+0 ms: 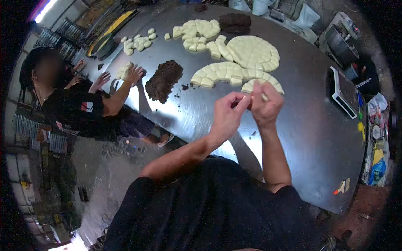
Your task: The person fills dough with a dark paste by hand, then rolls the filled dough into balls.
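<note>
My left hand and my right hand meet fingertip to fingertip above the metal table. The right fingers are curled round a small pale piece of dough, mostly hidden by them. The left thumb and fingers are pinched together; what sits in them is hidden. Just beyond my hands lies a curved strip of cut dough pieces, with a scored round slab of dough behind it. Left of the strip is a crumbly dark brown mass, with loose crumbs beside it.
At the left, a co-worker's hand is at some dough. Small dough balls, more cut dough and a second brown mass lie farther back. A white-framed device and a brush are on the right.
</note>
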Demonstrator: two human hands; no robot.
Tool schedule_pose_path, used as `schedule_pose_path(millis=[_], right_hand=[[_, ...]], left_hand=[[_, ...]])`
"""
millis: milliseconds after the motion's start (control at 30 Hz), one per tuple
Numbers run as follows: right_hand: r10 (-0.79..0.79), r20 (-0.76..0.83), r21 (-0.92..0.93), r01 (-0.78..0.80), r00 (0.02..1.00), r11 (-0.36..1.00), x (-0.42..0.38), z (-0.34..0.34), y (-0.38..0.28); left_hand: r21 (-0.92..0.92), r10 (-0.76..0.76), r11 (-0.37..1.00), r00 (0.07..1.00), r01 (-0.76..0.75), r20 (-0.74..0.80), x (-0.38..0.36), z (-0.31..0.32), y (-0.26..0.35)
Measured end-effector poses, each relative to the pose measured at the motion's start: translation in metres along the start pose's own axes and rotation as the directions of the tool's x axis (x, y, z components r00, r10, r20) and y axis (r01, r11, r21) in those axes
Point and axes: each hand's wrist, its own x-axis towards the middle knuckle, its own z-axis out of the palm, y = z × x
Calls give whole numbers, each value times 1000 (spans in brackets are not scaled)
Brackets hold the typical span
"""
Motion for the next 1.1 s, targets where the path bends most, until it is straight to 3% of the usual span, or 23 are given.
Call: schedule_pose_path(millis=[67,100,133,167,200,233,300,333,400,433,467,500,533,567,633,700,733,800,833,867,933,1000,1100], right_hand=[[397,-48,245,-375,917,894,9,6,-13],[402,-34,246,-382,915,891,6,16,-22],[450,-64,302,-413,891,859,2,30,-34],[503,-89,355,-444,860,823,-3,41,-47],[453,-36,323,-418,891,849,-7,44,-63],[368,115,354,-384,923,853,-23,41,-66],[410,260,455,-486,874,746,-47,47,-61],[417,311,482,-520,854,705,-53,54,-60],[386,462,368,-568,799,736,-54,77,-68],[113,569,352,-365,815,862,-67,92,-60],[-163,652,373,-127,741,919,-90,113,-47],[-195,751,463,-292,631,837,-115,130,-39],[11,867,299,-539,498,787,-108,146,-39],[199,933,97,-741,300,664,-103,159,-40],[218,789,55,-420,574,906,-99,216,-4],[11,573,112,-92,819,989,-105,283,43],[5,624,86,-75,781,993,-103,308,59],[-5,668,72,-57,744,996,-110,346,84],[-88,682,23,99,726,995,-119,361,91],[-164,701,-22,251,694,968,-130,374,98],[-115,717,-68,234,687,970,-134,381,99],[-83,709,-120,236,700,964,-144,376,98],[-98,734,-76,224,672,972,-137,370,101]], left_hand=[[73,89,994,991,-81,-99,5,5,6],[153,194,974,963,-167,-186,9,4,8],[153,182,976,962,-153,-202,15,-3,13],[1,-3,1000,975,4,-220,23,-17,17],[-151,-179,977,961,149,-210,31,-33,20],[-395,-183,906,982,152,-42,34,-58,13],[-313,-455,880,825,358,-334,21,-82,6],[-175,-261,958,944,227,-202,20,-122,-24],[-361,-423,867,891,344,-167,13,-164,-31],[-448,-500,803,854,393,-147,10,-185,-35],[-532,-518,743,852,405,-75,-2,-211,-59],[-432,-592,761,791,484,-157,-10,-230,-76],[-328,-647,756,724,566,-241,-16,-244,-86],[-383,-606,779,754,497,-254,-26,-255,-90],[-436,-586,779,771,451,-249,-45,-269,-92],[3,-286,951,886,308,-364,-62,-280,-94],[156,-175,956,910,248,-376,-71,-287,-97],[326,-310,849,892,415,-328,-86,-304,-106],[385,-355,799,879,462,-317,-88,-309,-104],[200,-400,865,872,461,-281,-91,-309,-103],[6,-447,887,862,461,-239,-88,-306,-101],[-367,-559,810,791,457,-250,-90,-304,-100],[-532,-550,740,825,410,-130,-76,-302,-97]])
